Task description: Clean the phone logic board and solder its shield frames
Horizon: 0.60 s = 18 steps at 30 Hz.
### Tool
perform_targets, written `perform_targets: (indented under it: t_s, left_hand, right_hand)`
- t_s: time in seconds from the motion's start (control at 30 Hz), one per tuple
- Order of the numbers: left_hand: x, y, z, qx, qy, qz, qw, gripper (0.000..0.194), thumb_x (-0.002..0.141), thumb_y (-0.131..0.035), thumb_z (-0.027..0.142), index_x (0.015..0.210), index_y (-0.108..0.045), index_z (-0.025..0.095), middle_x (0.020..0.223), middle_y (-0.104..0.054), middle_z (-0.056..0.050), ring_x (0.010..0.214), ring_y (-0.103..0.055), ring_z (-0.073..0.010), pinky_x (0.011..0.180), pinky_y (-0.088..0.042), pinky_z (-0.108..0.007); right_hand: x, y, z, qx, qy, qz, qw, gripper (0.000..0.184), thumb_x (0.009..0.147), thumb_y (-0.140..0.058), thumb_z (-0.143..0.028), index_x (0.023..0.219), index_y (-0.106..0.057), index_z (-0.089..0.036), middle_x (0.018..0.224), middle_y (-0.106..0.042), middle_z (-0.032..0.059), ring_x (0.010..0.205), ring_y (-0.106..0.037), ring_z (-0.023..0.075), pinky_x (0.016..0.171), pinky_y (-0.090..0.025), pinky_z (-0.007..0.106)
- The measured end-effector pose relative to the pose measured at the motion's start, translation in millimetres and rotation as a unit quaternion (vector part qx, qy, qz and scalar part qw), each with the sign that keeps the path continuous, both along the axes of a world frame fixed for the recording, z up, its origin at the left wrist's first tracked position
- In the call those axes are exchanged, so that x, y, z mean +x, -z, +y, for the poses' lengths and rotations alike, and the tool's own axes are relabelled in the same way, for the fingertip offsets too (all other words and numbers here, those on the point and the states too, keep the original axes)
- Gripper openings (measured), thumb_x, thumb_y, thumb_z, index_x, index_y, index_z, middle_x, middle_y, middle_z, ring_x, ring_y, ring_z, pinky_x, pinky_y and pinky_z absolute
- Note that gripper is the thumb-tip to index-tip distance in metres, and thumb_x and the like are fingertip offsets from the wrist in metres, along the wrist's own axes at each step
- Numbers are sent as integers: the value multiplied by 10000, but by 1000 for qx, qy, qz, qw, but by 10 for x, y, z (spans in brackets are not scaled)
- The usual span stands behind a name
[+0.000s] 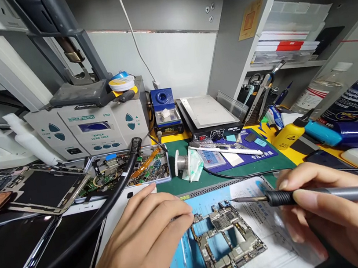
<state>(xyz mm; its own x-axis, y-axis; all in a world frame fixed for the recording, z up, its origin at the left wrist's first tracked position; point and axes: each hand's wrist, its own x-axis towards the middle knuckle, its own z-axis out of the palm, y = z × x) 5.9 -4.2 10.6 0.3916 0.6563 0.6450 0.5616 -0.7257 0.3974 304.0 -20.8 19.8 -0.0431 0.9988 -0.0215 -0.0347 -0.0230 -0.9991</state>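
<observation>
A phone circuit board [227,238] lies on a blue and white work mat [265,224] in front of me. My right hand [331,219] is closed around a soldering iron [307,195], held like a pen, its tip pointing left just above the board's top right corner. My left hand [142,250] rests beside the board's left edge, fingers curled together with the fingertips touching the board's upper left corner; a thumb tip shows at the bottom edge below the board.
A hot air rework station [94,128] stands at the back left, its black hose [108,201] crossing dismantled phones [41,193] and a tray of parts [127,168]. Behind the mat are a blue soldering station [164,111], a heating plate [208,114], a solder spool [181,162], tweezers [224,147] and bottles [331,130].
</observation>
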Motion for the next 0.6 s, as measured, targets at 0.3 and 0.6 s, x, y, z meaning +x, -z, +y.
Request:
perform_targets:
  t_s: [0.3, 0.6]
  left_hand:
    - [61, -26, -3, -9, -1, -17, 1000, 174, 904, -560, 288, 1038, -671, 277, 1111, -733, 87, 1028, -671, -120, 1176, -342, -239]
    - [50, -45, 16, -18, 4, -31, 999, 218, 864, -582, 267, 1046, -700, 282, 1097, -733, 95, 1004, -671, -116, 1159, -363, -213]
  right_hand:
    - [22, -67, 80, -118, -45, 90, 988, 235, 925, -733, -427, 894, -689, -199, 573, -732, 44, 399, -583, 114, 394, -473, 179]
    - [-222, -256, 83, -168, 64, 101, 979, 364, 797, -847, -496, 785, -673, -177, 547, -698, 7, 368, -543, 76, 340, -441, 121]
